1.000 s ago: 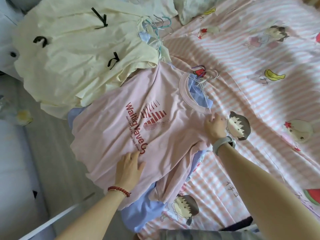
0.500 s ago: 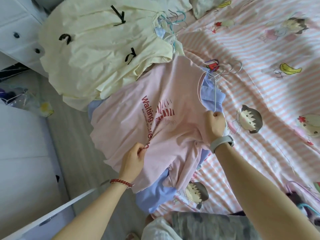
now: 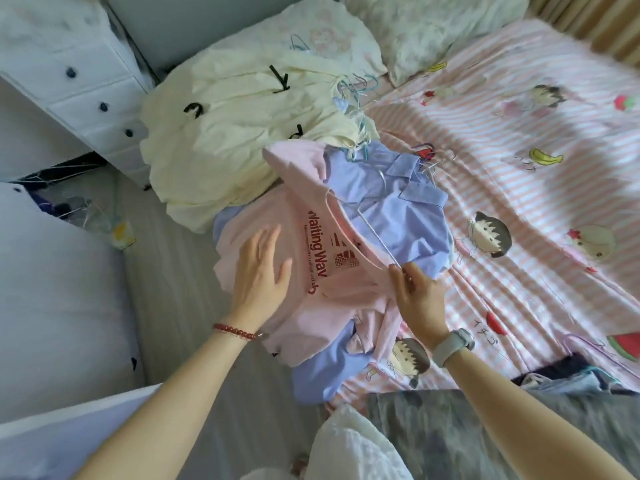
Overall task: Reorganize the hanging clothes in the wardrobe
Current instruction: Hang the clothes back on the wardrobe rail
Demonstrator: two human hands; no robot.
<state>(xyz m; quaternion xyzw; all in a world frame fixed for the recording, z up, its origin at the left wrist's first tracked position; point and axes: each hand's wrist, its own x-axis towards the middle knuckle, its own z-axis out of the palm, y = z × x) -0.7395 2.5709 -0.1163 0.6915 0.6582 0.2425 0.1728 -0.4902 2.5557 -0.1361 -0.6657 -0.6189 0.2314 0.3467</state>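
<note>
Starting at the far left, a white chest of drawers (image 3: pixel 86 84) with dark knobs stands against the wall, and a heap of wire hangers (image 3: pixel 69 202) lies on the grey floor (image 3: pixel 180 306) below it. Next to that, on the near edge of the bed (image 3: pixel 519 209), a cream garment (image 3: pixel 242 133) with small black bows lies crumpled, part of it hanging over the side. My left hand (image 3: pixel 259 268), a red bead bracelet (image 3: pixel 237 332) at the wrist, rests flat on the pink T-shirt (image 3: pixel 304 306) with its fingers straight and spread, just left of the red lettering. The pink T-shirt lies on top of a light blue collared shirt (image 3: pixel 391 209), its upper part folded back so the blue collar shows; both sit at the bed's edge, just below the cream garment. A thin white hanger (image 3: pixel 367 226) runs from the pink neckline across the blue shirt. My right hand (image 3: pixel 419 292), with a pale watch (image 3: pixel 453 344) on the wrist, pinches the pink fabric at the lower end of that hanger wire; I cannot tell whether the wire itself is in the pinch. Further right, the pink striped bedsheet with cartoon figures stretches away, two pillows (image 3: pixel 433 32) lie at its head, and dark folded clothes (image 3: pixel 568 375) sit near the lower right corner.
</note>
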